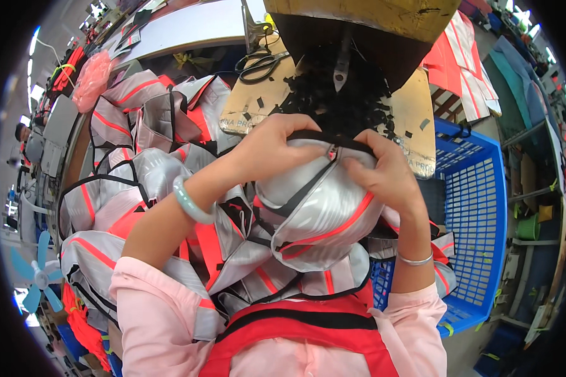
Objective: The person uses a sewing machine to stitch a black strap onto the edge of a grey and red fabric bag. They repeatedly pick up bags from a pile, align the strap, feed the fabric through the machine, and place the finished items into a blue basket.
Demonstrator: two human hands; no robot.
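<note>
In front of my chest I hold a silver-grey fabric bag (321,213) with coral-red stripes, black edge binding and a dark zipper. My left hand (286,147) is closed on the upper left of its black rim. On the right, my right hand (383,173) grips the same rim, its thumb bent in near the zipper's end. Some of the fingers are hidden behind the rim. More silver bags (148,132) of the same kind lie heaped to the left and beneath the held one.
Beyond my hands, black scraps (333,100) cover a cardboard-coloured board (415,147) below a machine head with a metal tip (340,74). Black-handled scissors (261,66) lie at the board's far left. A blue plastic basket (475,220) stands on the right.
</note>
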